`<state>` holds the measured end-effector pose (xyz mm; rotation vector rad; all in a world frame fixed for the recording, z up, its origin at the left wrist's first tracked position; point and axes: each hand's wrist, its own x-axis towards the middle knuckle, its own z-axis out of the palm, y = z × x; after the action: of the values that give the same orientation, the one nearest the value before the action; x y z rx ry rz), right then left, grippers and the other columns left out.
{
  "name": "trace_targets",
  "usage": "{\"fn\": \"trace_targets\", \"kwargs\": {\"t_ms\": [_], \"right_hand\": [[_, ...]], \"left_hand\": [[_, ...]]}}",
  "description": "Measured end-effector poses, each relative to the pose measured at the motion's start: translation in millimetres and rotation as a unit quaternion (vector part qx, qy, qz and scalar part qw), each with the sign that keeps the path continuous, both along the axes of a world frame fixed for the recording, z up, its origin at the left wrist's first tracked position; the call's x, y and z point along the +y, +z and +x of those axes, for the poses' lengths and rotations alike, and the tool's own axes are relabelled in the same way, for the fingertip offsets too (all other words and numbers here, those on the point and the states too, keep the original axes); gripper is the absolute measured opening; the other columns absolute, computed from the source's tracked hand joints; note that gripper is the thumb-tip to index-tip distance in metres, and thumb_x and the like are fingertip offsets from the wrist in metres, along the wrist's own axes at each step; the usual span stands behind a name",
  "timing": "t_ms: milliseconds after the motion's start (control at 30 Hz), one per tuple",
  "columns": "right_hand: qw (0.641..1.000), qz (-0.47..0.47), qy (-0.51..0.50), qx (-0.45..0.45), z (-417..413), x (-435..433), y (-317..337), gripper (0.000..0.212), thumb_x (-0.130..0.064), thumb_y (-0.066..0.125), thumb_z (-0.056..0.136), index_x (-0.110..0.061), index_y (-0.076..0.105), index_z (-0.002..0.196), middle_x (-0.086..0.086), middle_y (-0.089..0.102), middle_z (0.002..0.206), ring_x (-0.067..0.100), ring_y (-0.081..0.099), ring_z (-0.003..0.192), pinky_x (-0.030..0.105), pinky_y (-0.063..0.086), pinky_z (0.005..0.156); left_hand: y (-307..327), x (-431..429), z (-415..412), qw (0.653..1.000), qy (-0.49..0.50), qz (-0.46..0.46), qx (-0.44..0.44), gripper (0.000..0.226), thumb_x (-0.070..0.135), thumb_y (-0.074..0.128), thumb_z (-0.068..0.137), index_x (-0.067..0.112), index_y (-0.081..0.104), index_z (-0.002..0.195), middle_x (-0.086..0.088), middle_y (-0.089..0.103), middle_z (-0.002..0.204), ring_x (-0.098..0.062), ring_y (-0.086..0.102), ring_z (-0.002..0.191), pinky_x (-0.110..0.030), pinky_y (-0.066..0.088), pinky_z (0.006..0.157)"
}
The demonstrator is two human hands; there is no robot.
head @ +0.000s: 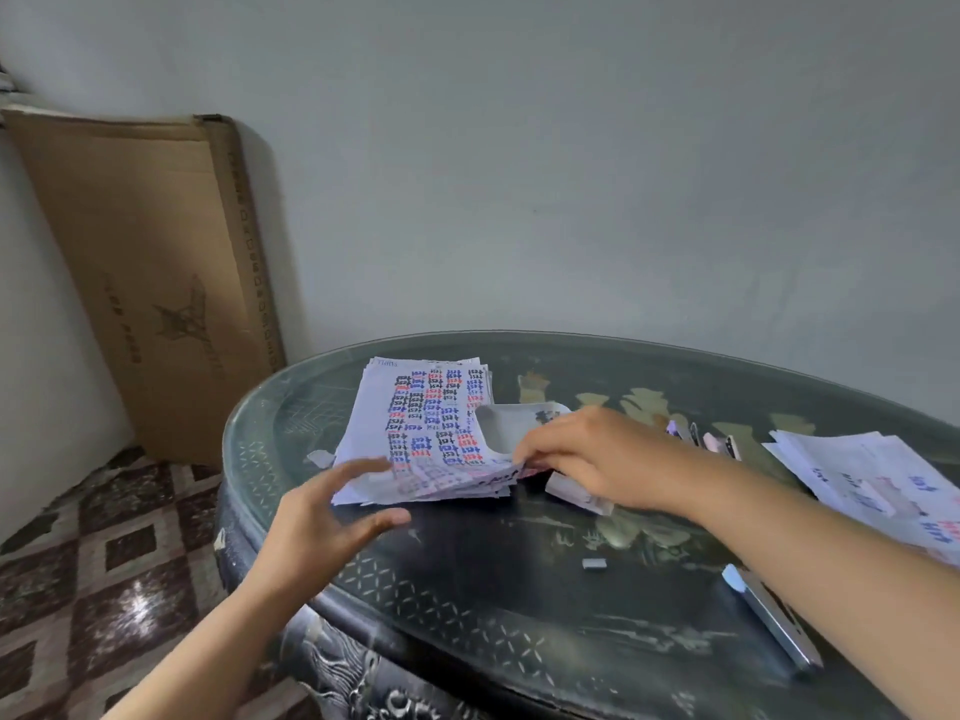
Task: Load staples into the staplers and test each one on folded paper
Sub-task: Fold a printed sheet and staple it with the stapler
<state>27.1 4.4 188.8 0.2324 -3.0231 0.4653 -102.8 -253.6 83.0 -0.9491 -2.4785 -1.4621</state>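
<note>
Right hand (582, 454) is pinching near-right corner of paper stack (415, 423). Left hand (322, 522) is hovering wide open by its near-left edge.

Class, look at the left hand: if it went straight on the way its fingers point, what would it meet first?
Most likely the near left corner of the paper stack, which lies just beyond the fingertips of the left hand, though depth is unclear.

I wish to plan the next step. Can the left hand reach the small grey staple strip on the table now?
Probably yes. The left hand is open and holds nothing, and only bare table lies between it and the staple strip.
</note>
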Motion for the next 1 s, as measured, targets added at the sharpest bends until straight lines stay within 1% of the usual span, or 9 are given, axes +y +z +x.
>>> {"fn": "trace_targets", "kwargs": {"t_ms": [67, 200, 300, 433, 567, 667, 800, 900, 1000], "right_hand": [[1.000, -0.021, -0.010, 0.006, 30, 4, 4, 0.021, -0.019, 0.054, 0.097, -0.026, 0.069, 0.109, -0.011, 0.071, 0.100, 0.001, 0.063, 0.091, 0.025, 0.048, 0.088], [0.991, -0.103, -0.076, 0.026, 104, 17, 6, 0.014, -0.035, 0.062, 0.091, -0.046, 0.068, 0.097, -0.017, 0.070, 0.094, 0.006, 0.065, 0.091, 0.016, 0.044, 0.087], [0.976, -0.167, -0.134, 0.036, 159, 28, -4, 0.020, -0.039, 0.079, 0.074, -0.046, 0.070, 0.090, -0.018, 0.069, 0.093, 0.006, 0.064, 0.087, 0.020, 0.049, 0.077], [0.957, -0.216, -0.185, 0.049, 206, 40, -39, 0.025, -0.048, 0.079, 0.067, -0.046, 0.073, 0.091, -0.023, 0.067, 0.102, -0.001, 0.063, 0.099, 0.014, 0.046, 0.086], [0.919, -0.291, -0.264, 0.020, 223, 46, -80, 0.013, -0.036, 0.072, 0.081, -0.043, 0.072, 0.093, -0.034, 0.067, 0.099, -0.012, 0.062, 0.095, 0.009, 0.047, 0.082], [0.879, -0.327, -0.342, 0.052, 221, 46, -105, 0.016, -0.034, 0.074, 0.080, -0.039, 0.069, 0.095, -0.030, 0.070, 0.090, -0.008, 0.065, 0.086, 0.022, 0.054, 0.083], [0.865, -0.283, -0.405, 0.092, 196, 43, -129, 0.015, -0.041, 0.072, 0.081, -0.039, 0.060, 0.090, -0.014, 0.072, 0.077, 0.006, 0.068, 0.071, 0.032, 0.057, 0.064], [0.864, -0.200, -0.453, 0.093, 175, 43, -136, 0.021, -0.046, 0.067, 0.084, -0.029, 0.054, 0.084, -0.005, 0.062, 0.063, 0.011, 0.059, 0.055, 0.023, 0.036, 0.046], [0.865, -0.192, -0.452, 0.107, 161, 43, -139, 0.029, -0.040, 0.060, 0.091, -0.023, 0.044, 0.074, -0.005, 0.051, 0.061, 0.012, 0.046, 0.051, 0.026, 0.026, 0.047]], "left_hand": [[6, 6, 20, 0.999, -0.035, 0.000, -0.016, 0.032, 0.050, 0.078, 0.057, 0.061, 0.063, 0.083, 0.038, 0.066, 0.087, 0.002, 0.065, 0.089, -0.015, 0.049, 0.078], [10, 20, 64, 0.991, -0.086, 0.066, -0.077, 0.033, 0.059, 0.080, 0.058, 0.047, 0.070, 0.088, 0.019, 0.074, 0.084, -0.002, 0.070, 0.082, -0.016, 0.054, 0.073], [8, 36, 100, 0.985, -0.107, 0.079, -0.114, 0.025, 0.030, 0.084, 0.065, 0.041, 0.070, 0.082, 0.010, 0.074, 0.069, 0.004, 0.067, 0.065, -0.008, 0.049, 0.064], [4, 57, 138, 0.976, -0.143, 0.075, -0.145, 0.056, 0.075, 0.074, 0.045, 0.039, 0.067, 0.088, 0.014, 0.073, 0.070, 0.007, 0.065, 0.063, -0.006, 0.048, 0.062], [-1, 70, 158, 0.978, -0.146, 0.042, -0.145, 0.057, 0.076, 0.068, 0.052, 0.038, 0.062, 0.095, 0.015, 0.072, 0.068, 0.005, 0.061, 0.060, -0.007, 0.047, 0.062], [-15, 72, 158, 0.986, -0.106, 0.017, -0.126, 0.074, 0.088, 0.060, 0.046, 0.023, 0.065, 0.081, 0.001, 0.063, 0.056, 0.000, 0.048, 0.049, -0.015, 0.043, 0.054], [-29, 83, 155, 0.991, -0.023, -0.040, -0.124, 0.056, 0.069, 0.070, 0.062, 0.015, 0.054, 0.068, -0.006, 0.067, 0.063, -0.010, 0.055, 0.052, -0.029, 0.049, 0.059], [-26, 96, 151, 0.988, 0.018, -0.051, -0.144, 0.035, 0.046, 0.075, 0.074, 0.015, 0.059, 0.076, -0.001, 0.069, 0.067, -0.007, 0.063, 0.065, -0.019, 0.046, 0.055], [-31, 101, 147, 0.985, 0.027, -0.072, -0.154, 0.044, 0.048, 0.070, 0.078, 0.007, 0.056, 0.081, -0.009, 0.067, 0.074, -0.020, 0.062, 0.070, -0.031, 0.048, 0.063]]}}
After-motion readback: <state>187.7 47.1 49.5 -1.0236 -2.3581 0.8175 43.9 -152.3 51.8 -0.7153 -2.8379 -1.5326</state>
